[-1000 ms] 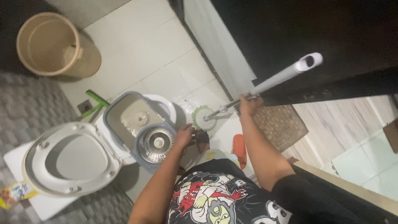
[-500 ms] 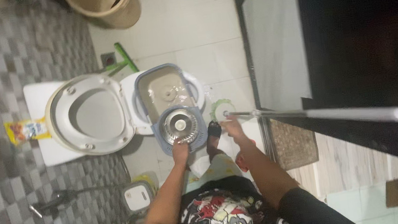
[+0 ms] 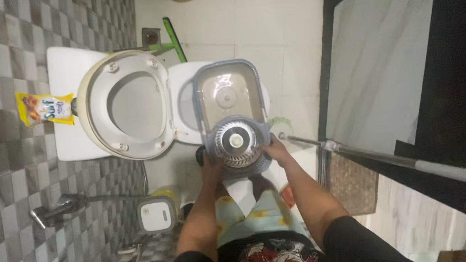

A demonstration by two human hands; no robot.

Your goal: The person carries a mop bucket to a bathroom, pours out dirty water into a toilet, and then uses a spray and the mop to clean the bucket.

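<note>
Farthest left, a yellow sachet [image 3: 45, 108] lies on the white cistern lid [image 3: 62, 69], and the toilet [image 3: 123, 106] stands with its seat raised, bowl open. The left hand [image 3: 211, 164] grips the near left corner of the grey spin-mop bucket [image 3: 232, 116], fingers curled round its rim; the bucket is held up over the toilet's front edge, its steel spinner basket [image 3: 236, 141] nearest the person. The right hand [image 3: 276, 148] clasps the opposite corner likewise. A wet rim could slide in either grip, and a tilt might slop water onto the tiles or knock the seat. At right, the mop handle [image 3: 403, 164] leans unheld against the dark doorframe [image 3: 327, 78]; a nudge from the right elbow could topple it.
</note>
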